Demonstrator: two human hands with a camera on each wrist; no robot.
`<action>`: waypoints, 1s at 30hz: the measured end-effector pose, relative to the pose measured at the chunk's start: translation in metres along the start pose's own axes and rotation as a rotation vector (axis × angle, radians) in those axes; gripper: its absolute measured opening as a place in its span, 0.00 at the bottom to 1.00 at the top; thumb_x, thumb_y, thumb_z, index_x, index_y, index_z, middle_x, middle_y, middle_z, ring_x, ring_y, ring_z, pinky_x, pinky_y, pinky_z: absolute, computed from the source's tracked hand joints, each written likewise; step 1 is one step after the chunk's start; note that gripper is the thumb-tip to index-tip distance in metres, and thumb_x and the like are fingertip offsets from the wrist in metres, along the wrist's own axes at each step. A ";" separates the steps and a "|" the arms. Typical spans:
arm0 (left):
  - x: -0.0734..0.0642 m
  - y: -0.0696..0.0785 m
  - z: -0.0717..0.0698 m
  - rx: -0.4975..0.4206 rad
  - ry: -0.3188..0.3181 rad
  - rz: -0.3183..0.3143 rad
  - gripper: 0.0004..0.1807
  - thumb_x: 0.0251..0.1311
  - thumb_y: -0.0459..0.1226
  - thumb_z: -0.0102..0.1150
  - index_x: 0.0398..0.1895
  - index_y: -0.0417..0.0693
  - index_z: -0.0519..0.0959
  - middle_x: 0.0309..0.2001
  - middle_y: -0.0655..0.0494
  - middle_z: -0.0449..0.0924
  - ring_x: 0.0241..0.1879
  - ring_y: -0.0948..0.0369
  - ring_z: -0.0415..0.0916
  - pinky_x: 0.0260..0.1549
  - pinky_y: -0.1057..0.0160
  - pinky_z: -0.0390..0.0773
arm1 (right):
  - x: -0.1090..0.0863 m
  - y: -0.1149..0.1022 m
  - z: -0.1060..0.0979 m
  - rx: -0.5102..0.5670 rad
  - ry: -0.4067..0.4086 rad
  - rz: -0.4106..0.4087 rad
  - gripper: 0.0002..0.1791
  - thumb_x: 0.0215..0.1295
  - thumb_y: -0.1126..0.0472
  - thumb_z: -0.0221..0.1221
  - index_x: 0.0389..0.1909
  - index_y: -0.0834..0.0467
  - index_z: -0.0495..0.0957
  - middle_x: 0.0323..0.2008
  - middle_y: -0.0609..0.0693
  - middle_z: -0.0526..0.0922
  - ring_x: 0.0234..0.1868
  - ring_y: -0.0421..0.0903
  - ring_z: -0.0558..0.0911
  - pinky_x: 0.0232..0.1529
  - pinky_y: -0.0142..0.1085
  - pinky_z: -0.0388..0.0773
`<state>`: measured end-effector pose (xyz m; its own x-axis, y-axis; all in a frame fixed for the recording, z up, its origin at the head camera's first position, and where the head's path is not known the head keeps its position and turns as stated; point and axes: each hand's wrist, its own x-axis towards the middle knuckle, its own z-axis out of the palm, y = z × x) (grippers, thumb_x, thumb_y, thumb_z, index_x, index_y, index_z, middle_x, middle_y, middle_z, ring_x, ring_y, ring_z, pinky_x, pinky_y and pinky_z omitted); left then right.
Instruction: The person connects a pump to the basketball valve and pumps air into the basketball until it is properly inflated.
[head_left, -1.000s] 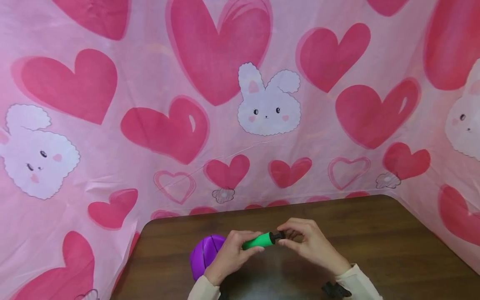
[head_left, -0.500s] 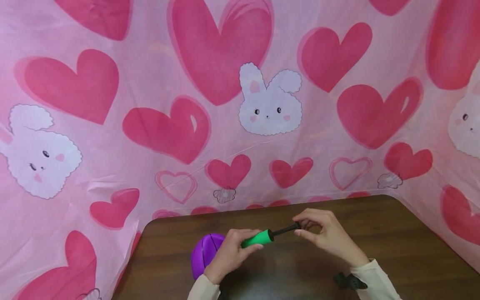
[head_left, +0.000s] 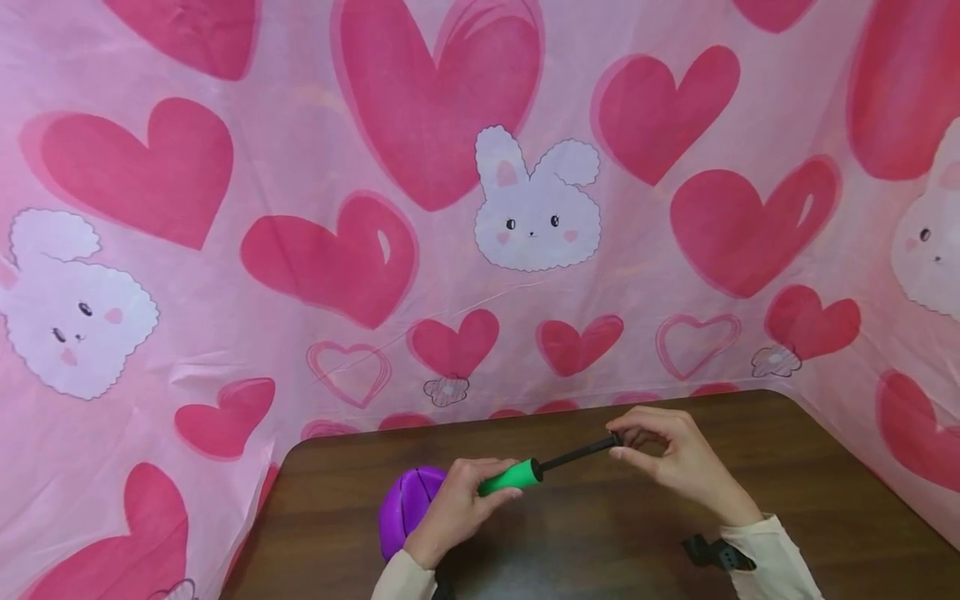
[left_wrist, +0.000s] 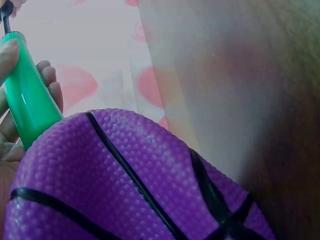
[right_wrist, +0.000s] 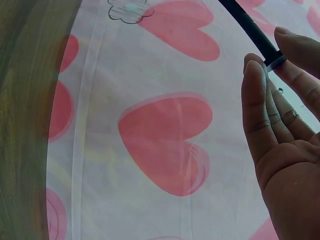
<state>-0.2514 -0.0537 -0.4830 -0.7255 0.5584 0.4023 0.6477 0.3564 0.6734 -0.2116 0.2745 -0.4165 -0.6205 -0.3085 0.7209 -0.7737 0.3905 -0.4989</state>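
My left hand grips the green barrel of a small hand pump, its thumb laid along the near side. A black rod extends from the barrel toward the right, and my right hand pinches the black end of it between thumb and fingers. Against the pump's lower end, in the left wrist view, lies a purple ball with black lines, its surface dented. Where pump and ball meet is hidden. The right wrist view shows the rod's flat end at the fingertips.
A dark wooden table lies under the hands. Behind it and at both sides hangs a pink cloth printed with hearts and rabbits. A black strap sits at the right sleeve.
My right hand has moved right and slightly up, drawing the black rod far out of the green barrel. The left hand and the ball have stayed almost in place.
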 end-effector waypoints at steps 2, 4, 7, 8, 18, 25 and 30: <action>0.000 0.000 0.000 -0.001 -0.002 -0.002 0.20 0.68 0.50 0.65 0.59 0.54 0.86 0.49 0.58 0.90 0.43 0.70 0.83 0.45 0.67 0.83 | 0.000 0.000 0.000 0.007 0.002 -0.006 0.25 0.47 0.78 0.75 0.46 0.55 0.87 0.33 0.50 0.88 0.30 0.35 0.84 0.34 0.24 0.82; 0.000 0.000 0.001 0.001 0.000 0.002 0.20 0.68 0.50 0.65 0.59 0.54 0.86 0.49 0.58 0.90 0.42 0.70 0.83 0.45 0.67 0.83 | 0.000 0.000 0.001 0.014 0.006 -0.010 0.25 0.47 0.79 0.75 0.46 0.55 0.87 0.33 0.50 0.87 0.30 0.36 0.84 0.35 0.24 0.82; 0.000 0.000 0.001 0.011 0.010 0.021 0.19 0.67 0.49 0.66 0.58 0.54 0.86 0.48 0.58 0.90 0.42 0.70 0.83 0.44 0.68 0.83 | -0.001 0.000 0.004 0.025 0.005 -0.003 0.25 0.47 0.79 0.75 0.46 0.56 0.87 0.33 0.50 0.88 0.30 0.36 0.84 0.35 0.24 0.83; 0.000 0.001 0.001 0.015 0.015 0.030 0.19 0.67 0.48 0.67 0.58 0.53 0.86 0.48 0.59 0.90 0.42 0.70 0.83 0.43 0.68 0.83 | -0.001 0.001 0.006 0.030 0.004 0.005 0.25 0.47 0.78 0.75 0.46 0.56 0.87 0.33 0.49 0.88 0.30 0.36 0.85 0.35 0.25 0.83; -0.001 0.005 0.002 0.058 0.051 0.076 0.17 0.64 0.42 0.70 0.55 0.49 0.87 0.48 0.57 0.91 0.43 0.68 0.85 0.43 0.68 0.84 | -0.005 0.003 0.045 0.136 -0.024 0.034 0.19 0.51 0.74 0.75 0.44 0.57 0.89 0.34 0.53 0.88 0.31 0.36 0.86 0.35 0.29 0.85; 0.000 0.010 0.006 0.065 0.022 0.095 0.19 0.61 0.37 0.72 0.56 0.47 0.87 0.49 0.54 0.91 0.45 0.66 0.87 0.44 0.68 0.84 | -0.009 0.001 0.071 0.132 -0.044 0.004 0.15 0.54 0.70 0.75 0.44 0.57 0.89 0.35 0.52 0.88 0.32 0.35 0.84 0.31 0.30 0.84; 0.000 0.011 0.004 0.075 0.012 0.094 0.19 0.62 0.37 0.72 0.56 0.45 0.87 0.49 0.53 0.91 0.45 0.66 0.87 0.43 0.69 0.84 | -0.011 0.000 0.078 0.131 -0.065 0.037 0.14 0.56 0.68 0.75 0.44 0.56 0.89 0.34 0.50 0.87 0.31 0.33 0.82 0.29 0.30 0.84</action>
<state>-0.2430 -0.0464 -0.4780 -0.6633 0.5831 0.4691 0.7282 0.3584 0.5842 -0.2154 0.2101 -0.4620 -0.6524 -0.3535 0.6703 -0.7577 0.2875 -0.5859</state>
